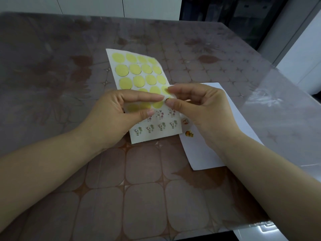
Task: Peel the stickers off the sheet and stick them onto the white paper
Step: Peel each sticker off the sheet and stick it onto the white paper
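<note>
Left hand [119, 117]: fingers curled on the sticker sheet [139, 72], thumb and forefinger lying across its face.
Sticker sheet: centre of the scene, tilted, far end curling; yellow blank circles over the far part, small flower stickers in rows at the near end.
Right hand [201, 108]: thumb and forefinger closed narrowly on a small sticker [167, 100] at the sheet's right edge.
White paper [201, 153]: flat on the patterned surface [139, 188], right of the sheet, partly under the right hand.
Two stuck stickers [189, 133]: on the paper's left part.
</note>
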